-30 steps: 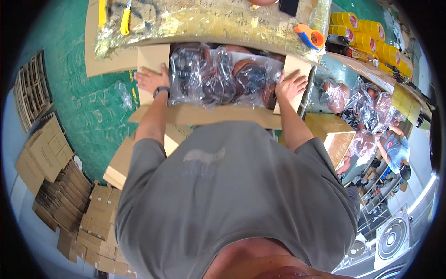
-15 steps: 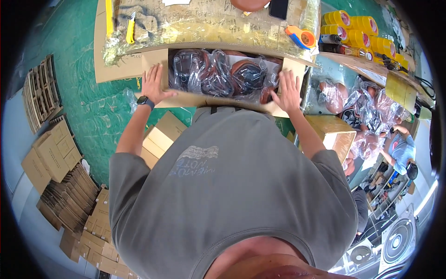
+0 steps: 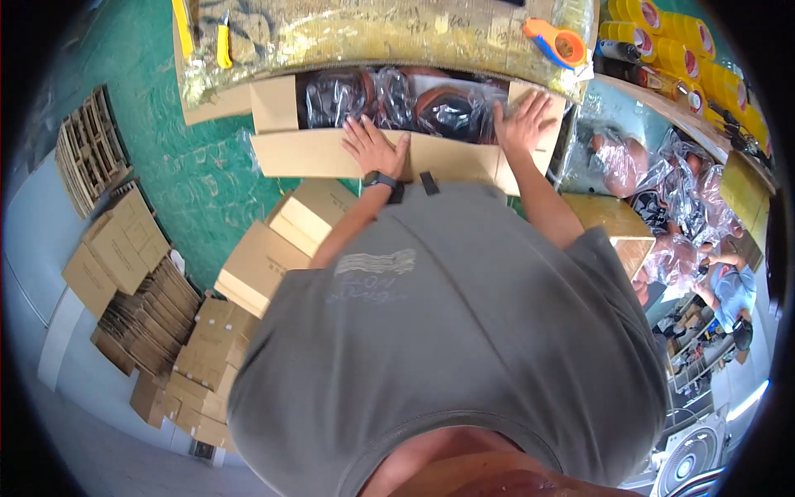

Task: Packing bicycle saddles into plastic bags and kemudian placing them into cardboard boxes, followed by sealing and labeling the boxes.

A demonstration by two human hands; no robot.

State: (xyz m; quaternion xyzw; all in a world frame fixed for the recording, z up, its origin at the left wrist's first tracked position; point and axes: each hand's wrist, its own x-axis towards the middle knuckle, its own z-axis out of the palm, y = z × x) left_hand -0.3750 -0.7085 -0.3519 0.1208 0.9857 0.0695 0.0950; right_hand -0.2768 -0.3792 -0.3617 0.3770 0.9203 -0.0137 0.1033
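Note:
An open cardboard carton (image 3: 331, 154) stands at the bench's near edge, its side and near flaps laid partly over the opening. Inside are several black and reddish-brown items (image 3: 454, 114) wrapped in clear plastic; what they are I cannot make out. My left hand (image 3: 377, 151), with a dark watch on the wrist, lies flat on the near flap, fingers spread. Flat over the right flap (image 3: 538, 145) rests my right hand (image 3: 523, 124), its fingers apart. Neither hand holds anything. The far side of the opening is hidden under the bench edge.
On the taped bench top (image 3: 356, 41) lie a yellow utility knife (image 3: 224, 43) and an orange-and-blue tape dispenser (image 3: 556, 43). Yellow tape rolls (image 3: 679, 62) fill the right shelf. Cartons (image 3: 263, 257) stand behind left. A person (image 3: 733, 294) handles plastic-wrapped goods at right.
My left hand has moved right, from the left flap onto the near flap, which now covers more of the opening. My right hand stays by the right flap with its fingers turned more rightward.

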